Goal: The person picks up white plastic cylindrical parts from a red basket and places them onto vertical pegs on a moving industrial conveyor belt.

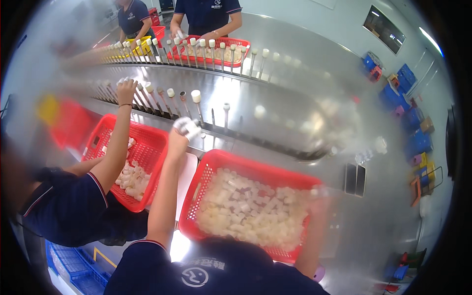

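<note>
My left hand [186, 130], its fingertips covered in white, reaches up beside a row of upright metal rods. Its fingers are bent together; whatever they grip is hidden. Just above it, a white cylindrical cap [196, 95] sits on top of a rod [199, 112]. At the right end of a red perforated basket [268, 172], my right hand [320, 195] is smeared and pale, so its fingers cannot be made out. Many short, whitish translucent cylindrical pieces [246, 209] fill that basket.
On my left, a co-worker's hand [127, 91] reaches to the rods over another red basket [147, 142]. Across the metal table [275, 113], another person works at a red basket [241, 44]. Two dark flat rectangular objects [355, 180] lie at right. Blue bins [418, 118] stand along the wall.
</note>
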Motion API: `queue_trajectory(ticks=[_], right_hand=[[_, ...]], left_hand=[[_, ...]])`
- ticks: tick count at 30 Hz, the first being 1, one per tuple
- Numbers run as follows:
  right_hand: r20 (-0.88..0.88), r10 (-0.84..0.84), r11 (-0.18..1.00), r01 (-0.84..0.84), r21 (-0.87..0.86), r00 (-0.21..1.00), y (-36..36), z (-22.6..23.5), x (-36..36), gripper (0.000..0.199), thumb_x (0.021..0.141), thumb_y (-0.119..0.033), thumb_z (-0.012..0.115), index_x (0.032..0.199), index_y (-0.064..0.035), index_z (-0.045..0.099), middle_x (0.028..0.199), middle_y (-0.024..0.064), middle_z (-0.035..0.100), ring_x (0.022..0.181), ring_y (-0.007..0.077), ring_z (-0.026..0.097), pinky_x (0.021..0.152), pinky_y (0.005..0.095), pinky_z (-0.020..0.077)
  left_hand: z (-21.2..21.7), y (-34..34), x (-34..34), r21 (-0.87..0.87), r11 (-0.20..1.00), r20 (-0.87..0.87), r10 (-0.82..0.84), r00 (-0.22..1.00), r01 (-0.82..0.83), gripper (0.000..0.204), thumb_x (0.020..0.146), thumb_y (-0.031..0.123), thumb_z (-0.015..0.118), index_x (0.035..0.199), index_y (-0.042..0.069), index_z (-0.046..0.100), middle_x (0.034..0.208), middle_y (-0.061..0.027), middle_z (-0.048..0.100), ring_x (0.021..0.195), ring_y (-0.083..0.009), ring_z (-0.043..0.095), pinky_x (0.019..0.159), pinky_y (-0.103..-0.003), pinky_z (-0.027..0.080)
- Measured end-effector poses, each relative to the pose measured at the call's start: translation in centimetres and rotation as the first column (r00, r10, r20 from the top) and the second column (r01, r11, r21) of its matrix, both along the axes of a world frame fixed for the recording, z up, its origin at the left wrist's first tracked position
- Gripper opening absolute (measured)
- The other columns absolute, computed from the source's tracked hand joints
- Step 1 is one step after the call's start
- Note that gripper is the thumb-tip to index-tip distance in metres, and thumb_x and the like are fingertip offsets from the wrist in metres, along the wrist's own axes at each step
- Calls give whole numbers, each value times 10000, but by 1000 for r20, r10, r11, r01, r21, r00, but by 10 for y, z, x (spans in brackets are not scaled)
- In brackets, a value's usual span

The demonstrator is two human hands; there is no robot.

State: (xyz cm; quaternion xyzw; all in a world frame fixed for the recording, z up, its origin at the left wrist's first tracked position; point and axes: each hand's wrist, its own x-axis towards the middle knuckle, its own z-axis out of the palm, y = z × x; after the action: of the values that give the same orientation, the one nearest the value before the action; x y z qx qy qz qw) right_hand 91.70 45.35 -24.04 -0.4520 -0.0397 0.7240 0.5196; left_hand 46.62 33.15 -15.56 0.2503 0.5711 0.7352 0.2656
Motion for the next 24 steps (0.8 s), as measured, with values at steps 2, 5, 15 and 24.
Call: queue_trajectory(ticks=[2,5,15,24], right_hand=[[-257,269,947,-205,249,928,-36,-7,-19,218,830,-195,573,1027,-107,549,896,62,581,835,194,542,751,287,442],[-361,334,939,-274,207,871,-68,5,-48,168,812,-54,570,979,-74,553,988,90,578,981,230,546,923,343,420],[0,512,698,-415,584,859,-52,68,-98,280,710,133,591,865,-85,510,1039,52,527,1046,260,524,917,342,420],[135,466,734,-467,493,874,-61,75,-115,160,846,-70,545,995,-93,493,1005,95,558,836,223,596,714,310,506]], left_hand=[[15,19,-15,56,995,-183,92,979,-83,368,738,-1,648,1082,39,523,1060,-99,593,912,-133,568,790,-256,462],[22,54,-28,-45,964,-464,213,860,-263,371,775,66,636,1128,44,524,1034,-115,606,932,-165,582,789,-281,456],[-9,102,3,-195,943,-728,44,684,-269,417,774,96,629,1179,106,532,919,-198,621,782,-259,626,696,-327,473],[-49,52,63,-460,820,-830,-262,492,-339,234,748,60,590,980,75,613,779,-193,599,704,-326,594,633,-408,455]])
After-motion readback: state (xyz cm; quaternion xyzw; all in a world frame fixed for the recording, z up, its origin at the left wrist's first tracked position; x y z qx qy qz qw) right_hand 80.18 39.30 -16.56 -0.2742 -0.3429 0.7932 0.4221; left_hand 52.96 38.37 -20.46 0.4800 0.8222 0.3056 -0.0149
